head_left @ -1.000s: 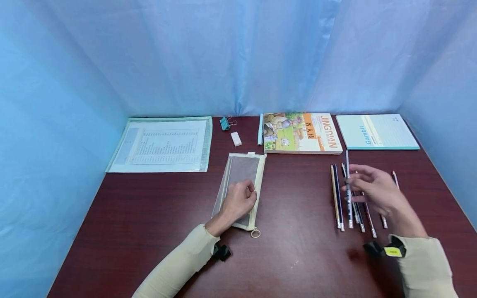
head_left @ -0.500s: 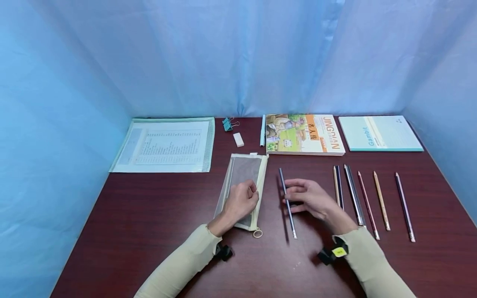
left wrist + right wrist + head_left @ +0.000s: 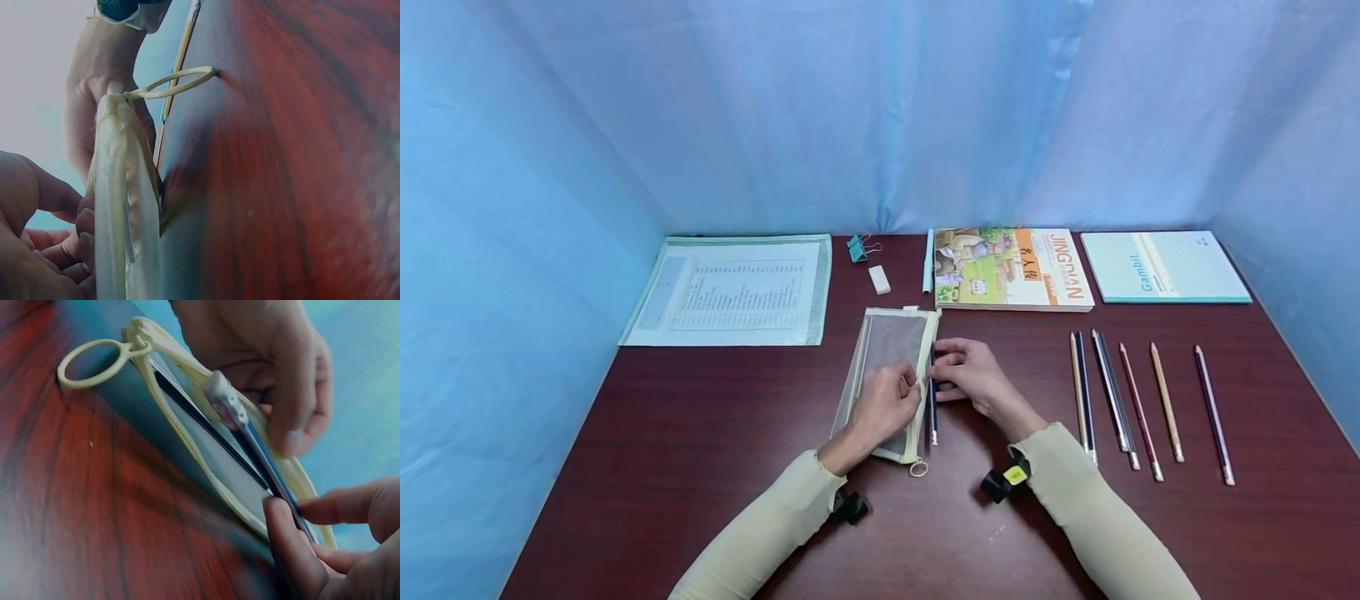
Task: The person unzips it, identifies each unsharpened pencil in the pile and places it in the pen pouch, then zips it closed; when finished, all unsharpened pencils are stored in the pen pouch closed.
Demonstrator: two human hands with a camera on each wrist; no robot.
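left hand point(image 3: 883, 403) pinches the mesh pouch point(image 3: 886, 342) near its zip ring, mid-table. right hand point(image 3: 968, 373) grips a dark pencil point(image 3: 932, 408) w/ fingertips, right at pouch's open edge. further right: pencil row point(image 3: 1138, 404). far edge: books point(image 3: 1011, 268).

Left hand point(image 3: 886, 406) fingers curled, gripping; right hand point(image 3: 967, 372) pinching just beside it, forearms converging.
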